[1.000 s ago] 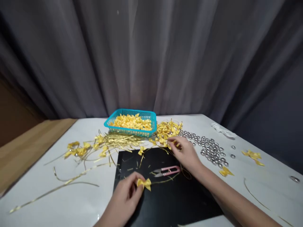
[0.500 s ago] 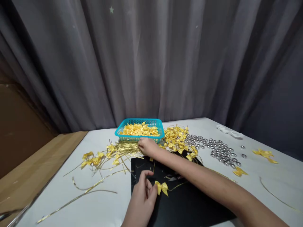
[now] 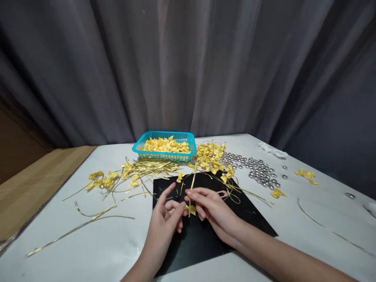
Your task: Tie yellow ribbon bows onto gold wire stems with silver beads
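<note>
Above a black mat (image 3: pixel 202 246), my left hand (image 3: pixel 166 219) is closed with thumb and fingers on a yellow ribbon bow (image 3: pixel 191 210); its index finger points upward. My right hand (image 3: pixel 213 209) pinches a gold twist tie (image 3: pixel 193 182), held nearly upright against the bow. Another yellow bow (image 3: pixel 180 178) lies near the mat's back edge. Beyond it rests a pile of gold twist ties (image 3: pixel 155 167). On the mat, right of my right hand, sits a pink-handled tool (image 3: pixel 223 194), partly covered.
A blue basket (image 3: pixel 164 156) of yellow bows stands at the back. Right of it are tied bows (image 3: pixel 211 154) and many silver discs (image 3: pixel 261 172). Loose ties and bows (image 3: pixel 102 181) lie at left. A white cloth (image 3: pixel 273 150) is at the far right; a cardboard box (image 3: pixel 53 168) borders the left.
My right hand has come back from the twist-tie pile with a gold tie and now holds it at the bow. My left hand keeps the bow, and the view has shifted slightly.
</note>
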{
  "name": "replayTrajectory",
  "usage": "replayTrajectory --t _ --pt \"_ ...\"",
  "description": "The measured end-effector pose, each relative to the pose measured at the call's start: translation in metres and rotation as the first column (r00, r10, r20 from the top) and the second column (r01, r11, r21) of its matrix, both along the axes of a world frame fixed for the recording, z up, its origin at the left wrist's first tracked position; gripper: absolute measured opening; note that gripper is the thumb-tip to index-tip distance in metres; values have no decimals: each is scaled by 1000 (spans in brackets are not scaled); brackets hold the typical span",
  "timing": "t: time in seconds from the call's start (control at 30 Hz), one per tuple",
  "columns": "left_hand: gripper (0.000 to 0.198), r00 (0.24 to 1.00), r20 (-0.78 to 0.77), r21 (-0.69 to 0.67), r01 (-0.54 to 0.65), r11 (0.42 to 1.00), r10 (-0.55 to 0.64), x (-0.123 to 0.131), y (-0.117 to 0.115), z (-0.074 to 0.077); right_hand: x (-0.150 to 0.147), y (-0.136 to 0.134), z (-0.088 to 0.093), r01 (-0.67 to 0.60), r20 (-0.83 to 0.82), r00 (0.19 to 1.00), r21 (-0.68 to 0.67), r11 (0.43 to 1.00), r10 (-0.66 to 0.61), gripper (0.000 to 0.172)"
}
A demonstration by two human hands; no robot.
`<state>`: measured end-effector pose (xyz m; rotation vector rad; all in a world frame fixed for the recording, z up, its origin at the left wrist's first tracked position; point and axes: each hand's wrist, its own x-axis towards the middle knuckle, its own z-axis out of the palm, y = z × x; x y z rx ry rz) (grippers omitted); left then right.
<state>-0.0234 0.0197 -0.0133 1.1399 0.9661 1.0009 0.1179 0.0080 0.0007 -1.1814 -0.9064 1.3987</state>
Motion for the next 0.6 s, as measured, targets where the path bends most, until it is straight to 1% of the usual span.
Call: replayTrajectory --t 0.03,0.07,0.1,0.13,0.17,0.2,0.23,0.33,0.4,0.5,0.6 --pt "75 1000 -23 47 21 999 -20 2 -4 -2 2 -7 -2 34 -54 998 -43 999 -36 34" --pt "66 997 -67 119 50 992 -42 4 -8 -5 4 -12 -3 54 -103 993 -81 995 -62 34" --pt "55 988 -138 214 92 973 -63 5 -12 -8 5 -15 -4 64 -143 986 -111 992 -80 34" --pt "45 973 -218 317 146 937 -78 5 -15 -10 6 -17 -3 61 -187 979 -136 989 -86 34" --pt "40 954 -289 410 198 890 -79 5 -18 -12 6 -19 -2 44 -239 968 -159 986 -82 33" --pt "38 938 -340 489 233 841 -62 5 -21 -13 6 -20 -1 17 -299 952 -176 984 -70 33" --pt "37 932 -361 555 239 797 -27 4 -23 -14 6 -21 1 -14 -361 931 -190 982 -57 32" --pt "42 943 -321 710 178 682 88 -1 -24 -15 6 -25 1 -88 -496 868 -220 972 -34 26" --pt "53 948 -297 786 174 593 116 -6 -24 -17 7 -28 -1 -114 -516 856 -243 963 -29 23" --pt "65 934 -327 830 212 516 143 -12 -22 -20 8 -30 -4 -143 -528 849 -274 951 -24 23" --pt "69 922 -370 852 286 439 117 -16 -20 -21 6 -31 -6 -159 -540 841 -285 945 -21 24"
